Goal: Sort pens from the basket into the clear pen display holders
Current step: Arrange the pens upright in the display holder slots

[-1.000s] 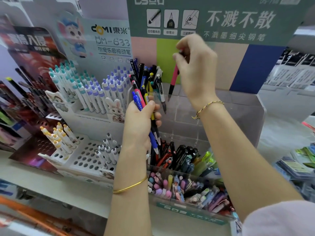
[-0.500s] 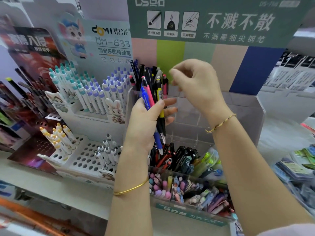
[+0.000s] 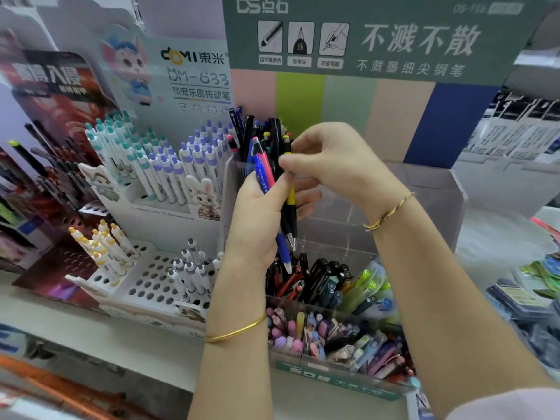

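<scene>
Yellow-and-black pen point(image 3: 291, 204) stands nearly upright, tip down, in the bundle of pens point(image 3: 261, 180) that the left grip point(image 3: 257, 219) clasps in front of the clear holder point(image 3: 424, 201), which reaches the front edge of the shelf point(image 3: 121, 338). The right grip point(image 3: 333, 165) appears to pinch that pen's upper end between thumb and forefinger, so it is the nearer hand. Since the pen's long axis runs up and down, the likely draw is upward, out of the bundle. The holder's back-left compartment, crowded with upright pens point(image 3: 250, 128), lies just behind both grips.
</scene>
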Demonstrator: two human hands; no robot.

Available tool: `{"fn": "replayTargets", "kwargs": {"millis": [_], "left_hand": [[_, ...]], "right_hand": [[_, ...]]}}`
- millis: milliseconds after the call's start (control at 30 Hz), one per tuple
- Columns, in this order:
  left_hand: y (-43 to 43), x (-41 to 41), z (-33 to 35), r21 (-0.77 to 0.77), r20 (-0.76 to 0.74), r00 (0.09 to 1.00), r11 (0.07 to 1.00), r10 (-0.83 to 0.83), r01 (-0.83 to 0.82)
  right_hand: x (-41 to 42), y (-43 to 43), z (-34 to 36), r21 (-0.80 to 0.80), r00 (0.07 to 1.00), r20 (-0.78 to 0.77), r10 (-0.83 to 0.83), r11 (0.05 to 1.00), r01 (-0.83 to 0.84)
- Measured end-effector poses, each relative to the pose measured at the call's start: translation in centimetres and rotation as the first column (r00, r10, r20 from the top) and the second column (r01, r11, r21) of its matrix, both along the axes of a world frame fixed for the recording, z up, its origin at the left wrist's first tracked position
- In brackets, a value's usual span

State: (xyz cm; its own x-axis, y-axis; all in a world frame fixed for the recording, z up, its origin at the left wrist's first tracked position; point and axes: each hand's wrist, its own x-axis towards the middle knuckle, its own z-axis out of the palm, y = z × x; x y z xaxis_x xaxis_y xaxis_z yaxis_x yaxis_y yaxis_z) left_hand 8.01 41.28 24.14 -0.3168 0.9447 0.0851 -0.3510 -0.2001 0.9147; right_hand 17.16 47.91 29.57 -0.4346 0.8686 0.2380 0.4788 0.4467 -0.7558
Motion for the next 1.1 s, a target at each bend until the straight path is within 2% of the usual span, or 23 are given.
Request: {"fn": "replayTargets", "kwargs": {"millis": [67,133,233,300,367,433,567,767,833,967,1033,1100], "left_hand": [[0.1,0.0,-0.1,-0.021,0.030,0.999,1.000,0.020,-0.020],[0.4,-0.4,-0.3,-0.065,0.054,0.995,0.995,0.080,-0.076],[0.4,-1.0,-0.7,-0.115,0.044,0.991,0.986,0.123,-0.117],[0.4,-1.0,-0.7,-0.118,0.040,0.994,0.988,0.107,-0.101],[0.4,-0.8,-0.6,-0.114,0.032,0.995,0.990,0.092,-0.088],[0.4,-0.7,-0.5,-0.115,0.025,0.995,0.989,0.100,-0.096],[0.3,-0.8,-0.6,-0.117,0.021,0.994,0.987,0.110,-0.107],[0.0,-0.9,-0.7,-0.116,-0.018,0.995,0.988,0.100,-0.102],[-0.1,-0.9,-0.6,-0.107,-0.018,0.996,0.991,0.084,-0.086],[-0.3,-0.9,-0.4,-0.063,-0.040,0.999,0.998,0.027,-0.029],[-0.3,-0.7,-0.2,-0.043,-0.069,0.997,0.999,-0.021,0.018],[-0.2,-0.4,-0.2,-0.034,-0.104,0.993,0.998,-0.052,0.049]], "right_hand": [[-0.1,0.2,-0.2,0.008,0.998,-0.055,-0.017,1.000,0.017],[0.1,0.9,0.1,0.055,0.976,-0.190,-0.106,0.991,0.119],[0.4,1.5,1.1,0.156,0.869,-0.447,-0.212,0.938,0.309],[0.4,1.5,1.6,0.262,0.818,-0.537,-0.206,0.881,0.394],[0.0,1.6,1.3,0.365,0.835,-0.512,-0.200,0.830,0.422],[-0.7,2.3,0.5,0.395,0.889,-0.394,-0.234,0.830,0.394],[-1.9,3.5,-1.7,0.321,0.953,-0.165,-0.255,0.900,0.296],[-2.6,4.2,-2.8,0.241,0.979,0.034,-0.200,0.952,0.186],[-2.2,4.0,-2.7,0.238,0.980,0.008,-0.200,0.952,0.193],[-0.6,2.2,-1.2,0.242,0.953,-0.229,-0.197,0.937,0.251],[0.0,0.6,-0.2,0.154,0.964,-0.249,-0.088,0.980,0.129],[0.4,-0.4,0.2,-0.023,0.965,-0.260,0.018,0.999,-0.025]]}}
